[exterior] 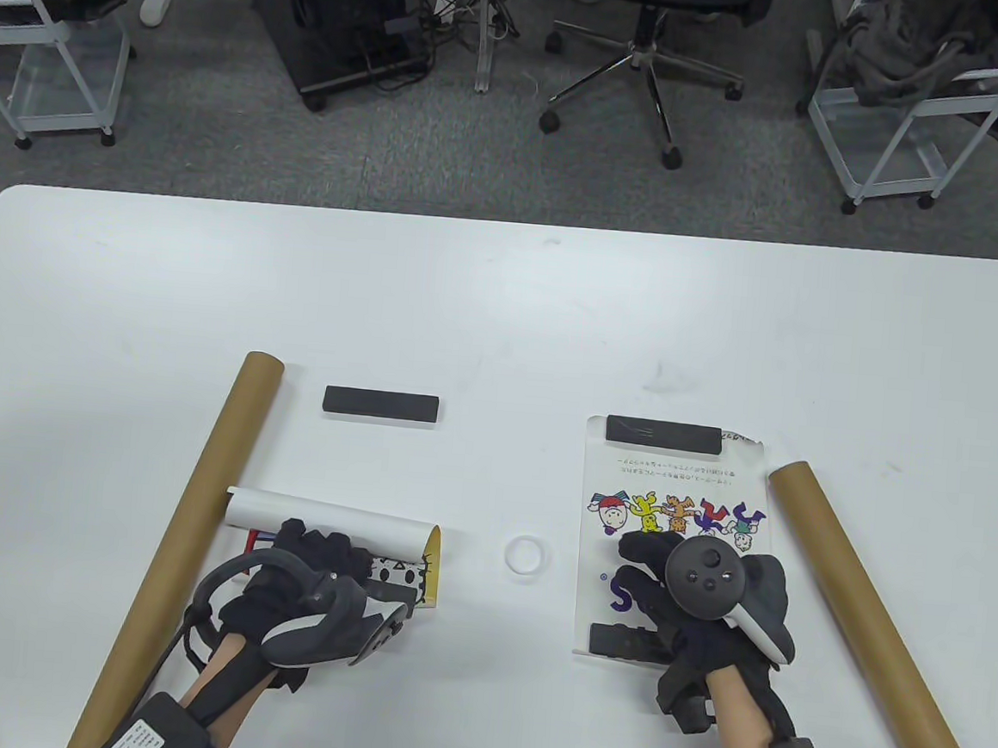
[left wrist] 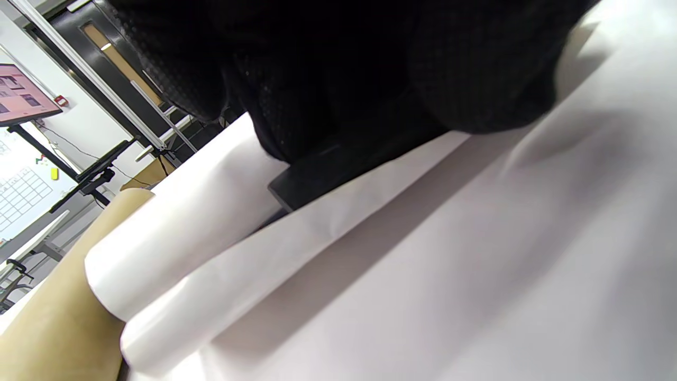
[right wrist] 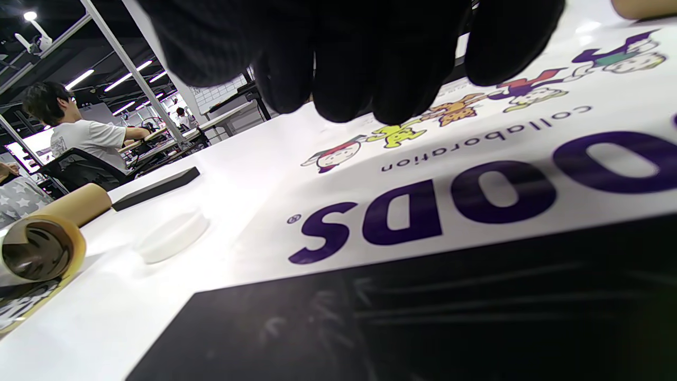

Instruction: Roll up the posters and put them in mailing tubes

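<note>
A half-rolled poster, white on the outside, lies at the near left beside a brown mailing tube. My left hand holds the roll with fingers curled over it. In the left wrist view the fingers lie over the white roll and a black bar. A second poster with cartoon figures lies flat, held down by a black bar at its far edge and another at its near edge. My right hand rests open on it. A second tube lies to its right.
A loose black bar lies on the table beyond the left poster. A white ring cap sits between the two posters, and also shows in the right wrist view. Chairs and carts stand on the floor beyond the table's far edge.
</note>
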### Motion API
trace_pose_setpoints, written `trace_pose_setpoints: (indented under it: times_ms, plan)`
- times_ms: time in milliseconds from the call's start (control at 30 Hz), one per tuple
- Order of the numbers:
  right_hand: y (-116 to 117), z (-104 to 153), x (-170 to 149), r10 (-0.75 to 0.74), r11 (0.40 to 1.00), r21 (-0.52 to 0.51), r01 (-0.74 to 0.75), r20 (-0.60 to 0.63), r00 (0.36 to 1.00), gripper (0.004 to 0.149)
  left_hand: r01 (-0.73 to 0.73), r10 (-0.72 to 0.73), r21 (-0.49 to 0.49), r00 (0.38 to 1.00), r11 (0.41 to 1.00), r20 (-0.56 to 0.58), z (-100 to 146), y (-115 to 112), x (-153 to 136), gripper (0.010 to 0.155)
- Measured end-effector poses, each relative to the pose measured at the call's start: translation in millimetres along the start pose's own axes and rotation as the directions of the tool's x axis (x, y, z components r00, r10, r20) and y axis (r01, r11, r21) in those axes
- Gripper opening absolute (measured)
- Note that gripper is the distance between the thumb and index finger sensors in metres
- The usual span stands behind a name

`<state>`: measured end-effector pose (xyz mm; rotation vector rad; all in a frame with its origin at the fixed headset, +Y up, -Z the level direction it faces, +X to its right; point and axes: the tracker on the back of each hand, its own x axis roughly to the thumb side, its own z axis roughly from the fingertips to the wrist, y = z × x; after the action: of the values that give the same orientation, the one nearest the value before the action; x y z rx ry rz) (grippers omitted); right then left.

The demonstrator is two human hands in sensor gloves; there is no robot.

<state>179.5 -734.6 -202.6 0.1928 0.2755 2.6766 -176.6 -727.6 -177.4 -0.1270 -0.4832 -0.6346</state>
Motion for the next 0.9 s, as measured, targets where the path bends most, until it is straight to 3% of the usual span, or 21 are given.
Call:
trace_pose_setpoints:
  times_ms: [433,667,900]
  plan:
    - [0,0,0,0.001,1.0,0.004,-0.001,-0.003,1.0,0.052,-0.024,0.024,-0.012,1.0,1.0,-0.016,11,12,-13,0.068]
    - [0,0,0,0.002,1.0,0.004,-0.002,-0.001,1.0,0.052,-0.01,0.011,-0.05,1.0,0.999,0.014,21,6,-9,0.068]
    - [0,0,1,0.007,1.0,0.007,-0.007,0.0,1.0,0.052,0.009,-0.003,-0.121,0.999,0.993,0.049,15,-9,3,0.068]
